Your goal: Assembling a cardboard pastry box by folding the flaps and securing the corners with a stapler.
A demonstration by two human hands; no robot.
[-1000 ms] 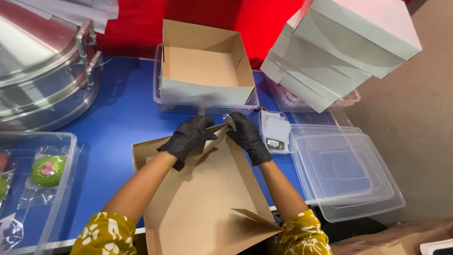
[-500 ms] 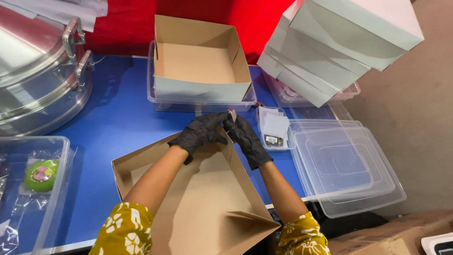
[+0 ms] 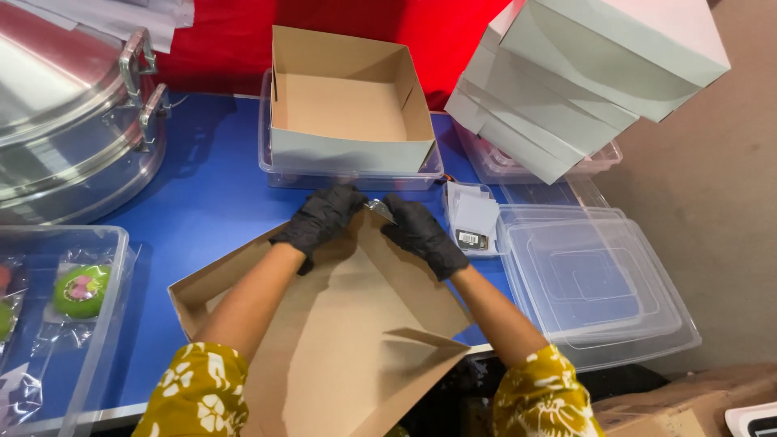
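On the near edge of the blue bench point(image 3: 202, 218), the flat cardboard box point(image 3: 340, 340) is only partly folded: the left hand point(image 3: 320, 220) and right hand point(image 3: 421, 233) pinch its far corner flap, while one finished box point(image 3: 348, 105) stands beyond.

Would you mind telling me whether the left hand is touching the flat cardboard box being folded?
Touching. The head view shows the gloved left hand pressed onto the far corner flap of the unfolded cardboard box, with the right hand gripping the same corner.

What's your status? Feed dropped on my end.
Left hand and right hand, black-gloved, pinching far corner of flat cardboard box. Half-folded. Assembled box just beyond.
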